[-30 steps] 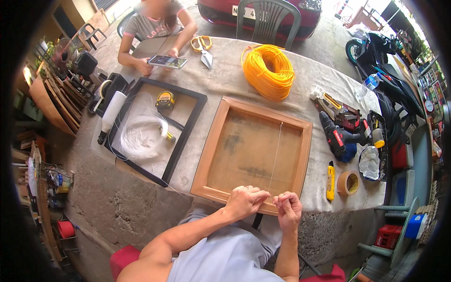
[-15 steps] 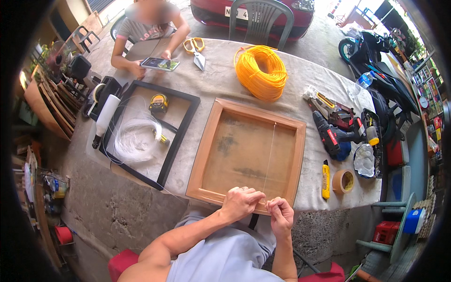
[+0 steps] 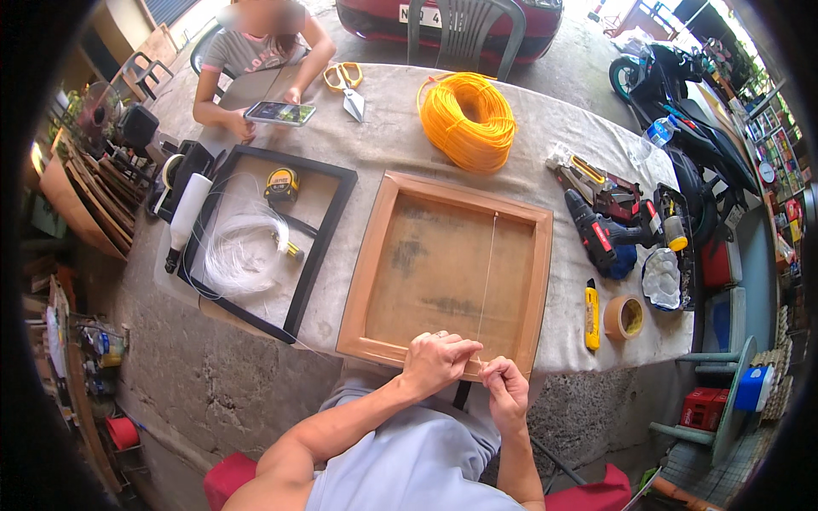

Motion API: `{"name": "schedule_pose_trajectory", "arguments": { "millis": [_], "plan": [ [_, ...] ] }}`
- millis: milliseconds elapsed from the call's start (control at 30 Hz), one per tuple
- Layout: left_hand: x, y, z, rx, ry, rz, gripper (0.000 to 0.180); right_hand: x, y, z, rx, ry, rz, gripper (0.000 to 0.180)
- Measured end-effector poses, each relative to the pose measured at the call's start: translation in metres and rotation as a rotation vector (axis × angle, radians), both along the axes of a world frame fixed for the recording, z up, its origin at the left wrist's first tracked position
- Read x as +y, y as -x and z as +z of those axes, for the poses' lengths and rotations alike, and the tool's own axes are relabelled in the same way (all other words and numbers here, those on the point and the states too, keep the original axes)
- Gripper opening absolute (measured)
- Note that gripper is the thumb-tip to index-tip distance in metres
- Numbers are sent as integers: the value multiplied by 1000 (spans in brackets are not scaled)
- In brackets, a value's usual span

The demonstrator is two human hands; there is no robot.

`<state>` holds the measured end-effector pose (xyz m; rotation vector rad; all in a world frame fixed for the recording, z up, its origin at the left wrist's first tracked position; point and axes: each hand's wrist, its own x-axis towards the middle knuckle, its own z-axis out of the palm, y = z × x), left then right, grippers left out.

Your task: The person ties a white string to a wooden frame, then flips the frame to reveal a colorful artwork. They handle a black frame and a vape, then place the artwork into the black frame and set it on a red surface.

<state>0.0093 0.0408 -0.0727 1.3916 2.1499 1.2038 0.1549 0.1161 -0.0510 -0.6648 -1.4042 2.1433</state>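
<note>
A brown wooden frame (image 3: 359, 307) lies on the cloth-covered table right before me. From a small fixing on its far inner edge, a thin white line (image 3: 488, 272) runs taut across to its near edge. Over that near edge my left hand (image 3: 436, 362) is closed, thumb and forefinger pinching the line. Close beside it on the right, my right hand (image 3: 506, 387) is closed too, its fingertips pinched at the line's end. To the left, a coil of clear white line (image 3: 243, 255) lies within a black frame (image 3: 328, 230), and a strand trails from it toward my left hand.
A yellow tape measure (image 3: 282, 185) and white bottle (image 3: 189, 213) lie left. Farther off are a yellow cord coil (image 3: 469, 123), scissors (image 3: 346, 83) and a person holding a phone (image 3: 279, 113). A drill (image 3: 596, 234), cutter (image 3: 591, 315) and tape roll (image 3: 625, 318) lie right.
Both hands keep their pinch at the frame's near edge and have barely moved. The whole view has shifted slightly.
</note>
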Motion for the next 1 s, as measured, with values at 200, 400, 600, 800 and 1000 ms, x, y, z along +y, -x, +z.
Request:
{"name": "schedule_pose_trajectory", "arguments": {
  "millis": [200, 400, 600, 800, 1000],
  "plan": [
    [-1, -1, 3, 2, -8, 33, 10, -6, 1, 12, -140, -99, -24, 7],
    [-7, 4, 3, 36, -164, -90, 13, -3, 6, 18, 8, 72, -92, 6],
    [-8, 3, 0, 5, -149, -95, 12, 12, 16, 12, 4, -176, -129, 12],
    [-10, 6, -1, -166, -193, -57, 10, 33, 27, -7, -359, -444, 169, 23],
    [-8, 5, 3, -331, -137, 35, 10, 32, 24, -21, -403, -758, 278, 18]
  ]
}}
